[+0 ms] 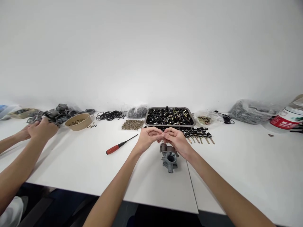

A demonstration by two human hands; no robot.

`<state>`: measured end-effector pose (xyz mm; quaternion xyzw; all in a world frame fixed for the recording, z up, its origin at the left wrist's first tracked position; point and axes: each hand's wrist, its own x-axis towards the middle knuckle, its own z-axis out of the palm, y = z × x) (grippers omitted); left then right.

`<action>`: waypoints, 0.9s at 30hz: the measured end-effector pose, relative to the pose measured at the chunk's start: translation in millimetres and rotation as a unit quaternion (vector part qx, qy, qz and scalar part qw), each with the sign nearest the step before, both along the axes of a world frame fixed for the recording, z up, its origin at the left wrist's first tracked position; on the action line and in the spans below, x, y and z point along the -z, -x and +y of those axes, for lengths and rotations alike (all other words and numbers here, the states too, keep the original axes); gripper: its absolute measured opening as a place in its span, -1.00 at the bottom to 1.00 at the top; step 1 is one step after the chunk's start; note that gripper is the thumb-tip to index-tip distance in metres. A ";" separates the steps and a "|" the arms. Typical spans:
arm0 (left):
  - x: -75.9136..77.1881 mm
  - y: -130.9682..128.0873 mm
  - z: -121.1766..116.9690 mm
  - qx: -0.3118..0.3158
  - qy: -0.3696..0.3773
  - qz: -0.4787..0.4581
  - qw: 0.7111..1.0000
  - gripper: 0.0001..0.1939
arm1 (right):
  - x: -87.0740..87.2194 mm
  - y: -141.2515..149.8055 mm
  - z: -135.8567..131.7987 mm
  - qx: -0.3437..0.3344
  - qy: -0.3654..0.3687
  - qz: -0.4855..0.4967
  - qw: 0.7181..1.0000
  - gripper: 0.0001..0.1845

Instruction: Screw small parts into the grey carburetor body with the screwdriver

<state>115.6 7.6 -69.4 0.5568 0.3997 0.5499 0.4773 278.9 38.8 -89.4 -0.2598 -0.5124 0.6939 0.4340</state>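
My left hand and my right hand meet above the white table, fingertips pinched together on a small part I cannot make out. Just below them a grey metal carburetor body stands on the table, partly behind my right hand. A red-handled screwdriver lies to the left of my left hand. Behind my hands a metal tray holds several black and brass parts, and a row of black-headed pins lies in front of it.
A co-worker's two hands work at the left by a pile of grey castings and a tan bowl. Black O-rings, a heap of brass pieces, plastic bags and a red-labelled container line the back.
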 end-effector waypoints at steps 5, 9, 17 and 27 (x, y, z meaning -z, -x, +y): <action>9.1 -1.3 2.2 0.031 0.014 -0.021 0.999 -0.70 | 0.1 -3.5 -2.5 0.004 -0.037 -0.063 0.997 -0.60; 13.0 -1.6 1.5 0.065 0.046 -0.032 0.996 -0.66 | 1.4 -3.6 -1.4 0.001 -0.062 -0.106 0.992 -0.56; 6.8 14.6 3.2 0.010 0.062 -0.112 0.992 -0.64 | -23.3 -42.6 10.1 -0.203 -0.220 -0.306 0.904 -0.20; 7.8 35.0 11.3 -0.055 0.068 -0.190 0.978 -0.69 | -11.0 -38.5 9.9 -0.302 -0.233 -0.294 0.876 -0.20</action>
